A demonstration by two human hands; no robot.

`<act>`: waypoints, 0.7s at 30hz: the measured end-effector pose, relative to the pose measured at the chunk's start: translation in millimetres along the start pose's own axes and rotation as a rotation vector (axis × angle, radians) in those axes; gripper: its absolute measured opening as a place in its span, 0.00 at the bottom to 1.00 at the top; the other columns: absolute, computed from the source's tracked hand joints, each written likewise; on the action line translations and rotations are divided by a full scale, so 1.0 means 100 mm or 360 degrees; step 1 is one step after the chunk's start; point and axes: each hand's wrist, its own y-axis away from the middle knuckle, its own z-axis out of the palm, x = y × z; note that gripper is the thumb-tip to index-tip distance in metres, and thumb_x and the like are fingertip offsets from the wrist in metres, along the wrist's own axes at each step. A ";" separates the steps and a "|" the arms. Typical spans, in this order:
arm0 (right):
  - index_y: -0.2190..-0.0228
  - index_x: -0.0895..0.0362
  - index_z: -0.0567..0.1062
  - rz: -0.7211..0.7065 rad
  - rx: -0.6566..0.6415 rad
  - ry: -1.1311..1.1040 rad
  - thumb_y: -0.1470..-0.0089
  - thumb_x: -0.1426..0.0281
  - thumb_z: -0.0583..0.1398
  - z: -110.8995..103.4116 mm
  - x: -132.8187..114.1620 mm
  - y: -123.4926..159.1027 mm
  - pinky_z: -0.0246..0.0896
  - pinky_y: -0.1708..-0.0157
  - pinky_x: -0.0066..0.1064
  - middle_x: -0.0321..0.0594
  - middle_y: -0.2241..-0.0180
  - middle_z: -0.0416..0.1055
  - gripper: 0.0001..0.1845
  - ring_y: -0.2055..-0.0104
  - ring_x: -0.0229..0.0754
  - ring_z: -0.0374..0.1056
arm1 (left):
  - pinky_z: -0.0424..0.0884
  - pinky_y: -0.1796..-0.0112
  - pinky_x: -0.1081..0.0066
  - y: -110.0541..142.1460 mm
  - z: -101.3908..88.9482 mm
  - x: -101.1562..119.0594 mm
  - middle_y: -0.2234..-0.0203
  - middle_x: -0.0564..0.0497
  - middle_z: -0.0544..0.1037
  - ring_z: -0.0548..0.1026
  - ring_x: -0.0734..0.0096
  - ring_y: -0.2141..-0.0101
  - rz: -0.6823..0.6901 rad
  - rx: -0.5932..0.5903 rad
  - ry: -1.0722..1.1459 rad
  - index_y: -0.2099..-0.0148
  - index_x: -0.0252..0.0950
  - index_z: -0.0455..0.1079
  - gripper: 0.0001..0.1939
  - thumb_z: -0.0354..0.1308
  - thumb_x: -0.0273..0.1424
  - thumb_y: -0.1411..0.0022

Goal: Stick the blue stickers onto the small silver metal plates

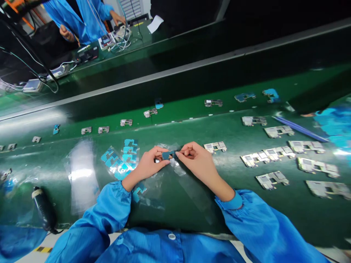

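The blue-backed piece (168, 155) sits over the green bench mat (189, 212), held up between the two hands. I judge it thin, light and fairly stiff, but fragile enough that I'd take it only by its edges. Its blue face looks matte, with a paler end showing, though at this size I can't be sure of the detail beneath the fingers. The left hand (150, 163) and right hand (197, 161) are both closed on it, pinching from opposite ends, with the fingertips (178, 154) pressed to its edge. A crumpled clear film (175, 168) lies just under the hands, and a clear sleeve of blue pieces (120, 160) sits beside the left hand. To the right, metal-framed circuit boards (215, 147) lie in loose rows on the mat.
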 end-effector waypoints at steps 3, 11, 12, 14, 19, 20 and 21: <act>0.60 0.54 0.72 -0.0003 -0.0083 0.0009 0.50 0.57 0.66 -0.01 0.00 -0.02 0.71 0.69 0.32 0.40 0.64 0.73 0.20 0.67 0.41 0.73 | 0.66 0.67 0.74 0.00 0.00 -0.02 0.73 0.55 0.76 0.72 0.74 0.71 -0.0024 0.0010 0.0063 0.48 0.36 0.70 0.19 0.64 0.33 0.40; 0.56 0.54 0.71 -0.0031 -0.0330 0.0026 0.50 0.57 0.66 -0.31 -0.27 0.01 0.70 0.72 0.32 0.32 0.74 0.72 0.22 0.75 0.38 0.70 | 0.71 0.62 0.69 0.01 -0.01 0.03 0.63 0.46 0.81 0.77 0.69 0.66 -0.0014 -0.0006 0.0340 0.50 0.34 0.69 0.21 0.67 0.36 0.44; 0.57 0.54 0.72 -0.0047 -0.0309 0.0038 0.50 0.56 0.66 -0.40 -0.33 -0.07 0.70 0.72 0.33 0.33 0.74 0.73 0.22 0.75 0.39 0.71 | 0.72 0.60 0.68 0.01 -0.01 0.04 0.61 0.45 0.81 0.78 0.68 0.64 0.0002 0.0018 0.0386 0.49 0.34 0.69 0.21 0.65 0.36 0.42; 0.59 0.56 0.72 -0.0051 -0.0237 0.0102 0.51 0.55 0.67 -0.59 -0.44 -0.36 0.72 0.72 0.34 0.36 0.75 0.74 0.22 0.75 0.41 0.72 | 0.73 0.56 0.65 0.00 -0.03 0.05 0.57 0.43 0.81 0.78 0.66 0.60 0.0039 0.0056 0.0425 0.48 0.35 0.68 0.20 0.63 0.37 0.40; 0.63 0.61 0.73 0.0023 0.0076 0.0636 0.48 0.59 0.66 -0.81 -0.61 -1.32 0.72 0.67 0.34 0.45 0.73 0.78 0.18 0.70 0.44 0.76 | 0.73 0.57 0.65 0.05 0.00 0.03 0.58 0.44 0.81 0.78 0.66 0.61 0.0101 0.0056 0.0310 0.55 0.35 0.73 0.12 0.61 0.35 0.38; 0.63 0.61 0.74 0.0023 0.0130 0.0732 0.47 0.60 0.65 -0.82 -0.61 -1.46 0.71 0.65 0.34 0.46 0.71 0.79 0.17 0.68 0.45 0.76 | 0.73 0.58 0.65 0.06 0.01 0.02 0.59 0.44 0.81 0.78 0.66 0.62 0.0106 0.0075 0.0320 0.55 0.35 0.73 0.11 0.60 0.35 0.38; 0.63 0.61 0.74 0.0025 0.0201 0.0845 0.46 0.60 0.64 -0.83 -0.61 -1.55 0.70 0.63 0.35 0.49 0.69 0.79 0.16 0.64 0.47 0.77 | 0.73 0.59 0.66 0.07 0.01 0.02 0.60 0.44 0.81 0.78 0.66 0.63 0.0113 0.0108 0.0327 0.56 0.35 0.73 0.11 0.60 0.35 0.38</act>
